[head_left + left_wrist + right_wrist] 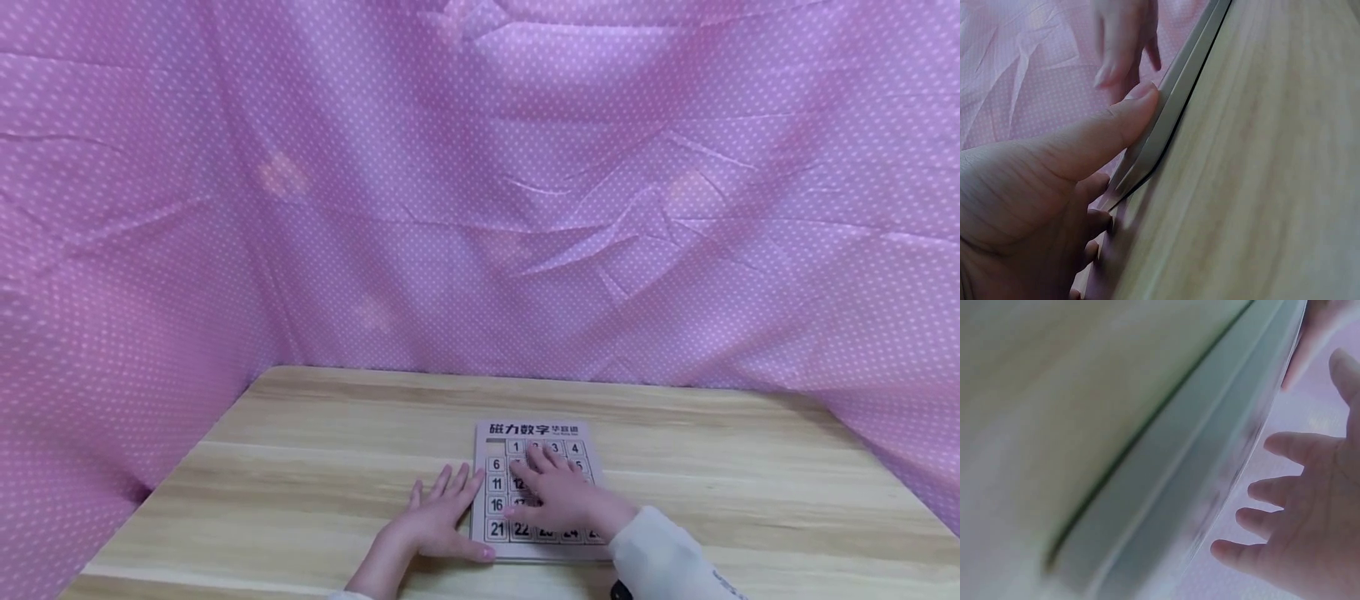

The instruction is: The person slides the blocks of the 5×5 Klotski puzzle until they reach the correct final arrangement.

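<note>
A sliding number puzzle (540, 552) lies flat on the table, a light board with dark printed characters along its top and rows of numbered square tiles. The slot at the upper left, beside tile 1, has no tile. My left hand (438, 521) rests along the board's left side, fingers spread and straight. Its thumb (1116, 128) lies at the near left corner, against the board's edge (1169, 119). Spread over the middle tiles is my right hand (558, 496), palm down, hiding several numbers. In the right wrist view its fingers (1266, 490) extend loosely above the board's face.
The wooden table (315, 467) extends on both sides of the board and behind it. A pink dotted cloth (480, 208) hangs around the table's back and sides. Something small and black (621, 590) shows below the right sleeve (663, 554).
</note>
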Demonstrator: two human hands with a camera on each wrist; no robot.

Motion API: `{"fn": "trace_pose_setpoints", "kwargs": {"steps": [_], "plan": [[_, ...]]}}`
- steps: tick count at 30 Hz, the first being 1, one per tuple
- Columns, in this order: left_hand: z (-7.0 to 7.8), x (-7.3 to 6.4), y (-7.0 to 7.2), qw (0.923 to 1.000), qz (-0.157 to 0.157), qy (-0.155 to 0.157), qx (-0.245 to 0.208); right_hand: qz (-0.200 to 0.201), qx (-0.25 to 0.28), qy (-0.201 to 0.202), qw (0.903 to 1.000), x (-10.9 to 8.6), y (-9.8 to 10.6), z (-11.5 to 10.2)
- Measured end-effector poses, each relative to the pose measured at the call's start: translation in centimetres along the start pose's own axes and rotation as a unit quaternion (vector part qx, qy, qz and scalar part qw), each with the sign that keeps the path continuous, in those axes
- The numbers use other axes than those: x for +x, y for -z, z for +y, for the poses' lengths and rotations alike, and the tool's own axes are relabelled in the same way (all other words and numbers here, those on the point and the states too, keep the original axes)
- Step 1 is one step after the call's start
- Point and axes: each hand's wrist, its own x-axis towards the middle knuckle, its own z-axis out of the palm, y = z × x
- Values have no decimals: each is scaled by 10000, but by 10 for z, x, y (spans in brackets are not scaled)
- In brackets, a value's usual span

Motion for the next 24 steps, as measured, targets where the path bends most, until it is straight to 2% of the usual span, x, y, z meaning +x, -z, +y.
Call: {"fn": "trace_pose_setpoints", "kwargs": {"steps": [3, 8, 12, 17, 24], "plan": [[1, -1, -1, 10000, 27, 12, 0, 129, 66, -140, 9998, -9, 5, 15], [4, -2, -3, 10000, 44, 41, 3, 288, 122, -659, 9973, -21, 8, 44], [6, -3, -5, 9999, 52, 92, -22, 316, 294, -974, 9943, -27, 9, 58], [7, -4, -5, 9999, 64, 93, -68, 360, 441, -937, 9940, -26, 12, 58], [7, -4, -6, 9999, 74, 108, -96, 395, 354, -765, 9957, -19, 9, 49]]}}
